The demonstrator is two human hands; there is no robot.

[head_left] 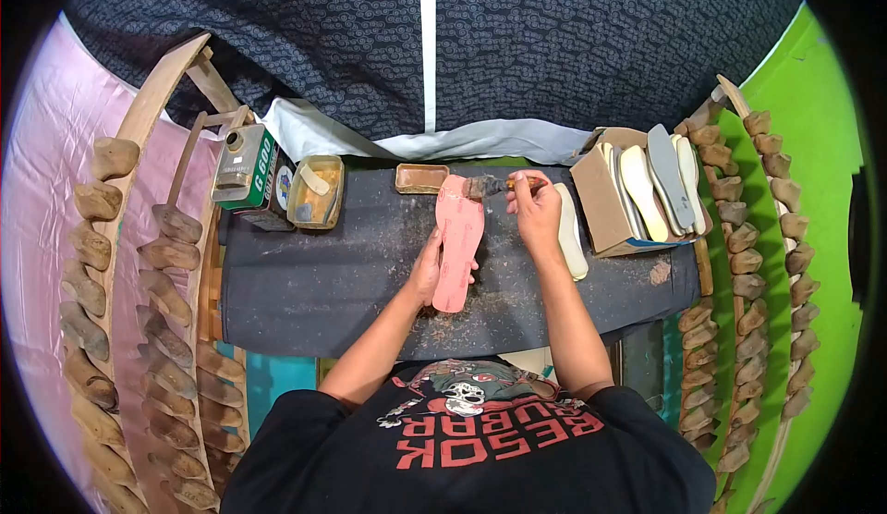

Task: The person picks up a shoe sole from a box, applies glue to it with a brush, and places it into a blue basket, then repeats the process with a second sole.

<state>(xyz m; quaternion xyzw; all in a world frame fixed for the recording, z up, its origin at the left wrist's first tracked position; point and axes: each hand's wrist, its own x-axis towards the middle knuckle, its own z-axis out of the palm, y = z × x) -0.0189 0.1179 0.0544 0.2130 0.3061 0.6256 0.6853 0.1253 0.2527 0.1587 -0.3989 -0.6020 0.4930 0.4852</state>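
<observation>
Upright over the dark tabletop is a pink insole [456, 255], its wide end pointing away from me. My left hand [429, 269] grips it from beneath, thumb along the left edge and fingertips showing at the right. My right hand [534, 204] is closed around the handle of a brush [496, 186], whose worn bristles lie over the far end of the insole. The surface there looks paler and streaked. Beyond that end is a shallow brown tray [422, 178]. A cream insole [572, 241] lies just right of my right forearm.
A green glue can [248, 177] and a yellowish tub [315, 192] with scraps stand at the left. At the right a cardboard box [601, 186] holds several insoles. Crumbs dot the table cloth [277, 287]. Racks of wooden shoe lasts [166, 255] flank both sides.
</observation>
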